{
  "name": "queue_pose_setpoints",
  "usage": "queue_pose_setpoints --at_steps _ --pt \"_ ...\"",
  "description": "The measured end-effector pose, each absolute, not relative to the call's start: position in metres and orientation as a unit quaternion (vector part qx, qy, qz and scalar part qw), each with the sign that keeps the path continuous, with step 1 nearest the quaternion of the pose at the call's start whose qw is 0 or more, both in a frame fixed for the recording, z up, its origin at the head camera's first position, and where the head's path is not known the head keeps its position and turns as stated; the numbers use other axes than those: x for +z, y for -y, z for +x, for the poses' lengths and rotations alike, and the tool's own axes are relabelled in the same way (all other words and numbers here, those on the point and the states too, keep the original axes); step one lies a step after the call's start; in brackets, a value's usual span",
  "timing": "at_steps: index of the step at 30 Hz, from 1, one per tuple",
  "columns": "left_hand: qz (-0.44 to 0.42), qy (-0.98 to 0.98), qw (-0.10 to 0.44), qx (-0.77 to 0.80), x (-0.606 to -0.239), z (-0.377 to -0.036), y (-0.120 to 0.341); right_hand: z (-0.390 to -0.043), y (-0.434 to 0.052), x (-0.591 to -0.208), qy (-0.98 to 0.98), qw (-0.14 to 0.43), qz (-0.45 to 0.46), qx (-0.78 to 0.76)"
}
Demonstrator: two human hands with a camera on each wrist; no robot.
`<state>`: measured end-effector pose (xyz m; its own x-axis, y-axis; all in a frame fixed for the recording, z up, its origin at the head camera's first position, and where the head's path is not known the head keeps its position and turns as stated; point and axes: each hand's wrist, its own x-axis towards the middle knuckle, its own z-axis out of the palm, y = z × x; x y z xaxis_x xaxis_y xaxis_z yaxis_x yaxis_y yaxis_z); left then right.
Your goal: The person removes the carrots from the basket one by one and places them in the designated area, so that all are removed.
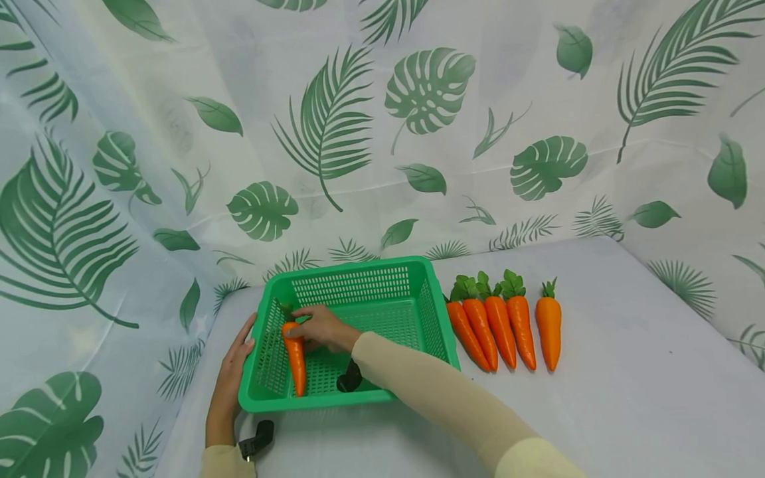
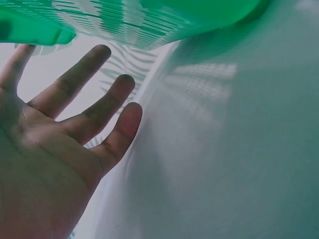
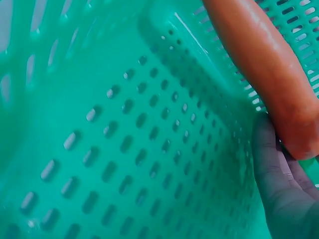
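Note:
A green perforated plastic basket (image 1: 311, 403) sits on the table. Inside, along its left wall, an orange carrot (image 1: 295, 362) points its tip toward the near side. My right hand (image 1: 323, 328) reaches in and pinches this carrot near its leafy end; the right wrist view shows the thumb (image 3: 266, 144) against the carrot's thick end (image 3: 299, 124). Outside the basket, my left hand (image 1: 232, 375) rests with its fingertips at the left rim. Its fingers are spread and extended in the left wrist view, the palm (image 2: 50, 154) below the basket wall (image 2: 124, 22).
Several carrots (image 1: 501, 332) with green tops lie side by side just right of the basket. The rightmost carrot (image 1: 548, 332) lies slightly apart. A white table (image 1: 633, 358) carries everything, backed by a leaf-printed cloth (image 1: 358, 219). Black wrist cameras (image 1: 258, 438) sit at both wrists.

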<state>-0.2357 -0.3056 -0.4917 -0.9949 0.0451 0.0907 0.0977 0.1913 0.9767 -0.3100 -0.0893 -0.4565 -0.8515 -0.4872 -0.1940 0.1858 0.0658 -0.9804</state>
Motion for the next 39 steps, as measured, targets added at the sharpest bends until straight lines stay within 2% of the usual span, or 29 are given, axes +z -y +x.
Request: queue_pose_setpoints --at_steps 19,39 --pt "-0.037 0.778 0.022 -0.627 -0.494 -0.239 0.302 -0.319 0.074 -0.449 -0.677 0.248 -0.101 -0.686" --pt "-0.041 0.776 0.017 -0.63 -0.494 -0.24 0.306 -0.327 0.035 -0.439 -0.666 0.246 -0.103 -0.696"
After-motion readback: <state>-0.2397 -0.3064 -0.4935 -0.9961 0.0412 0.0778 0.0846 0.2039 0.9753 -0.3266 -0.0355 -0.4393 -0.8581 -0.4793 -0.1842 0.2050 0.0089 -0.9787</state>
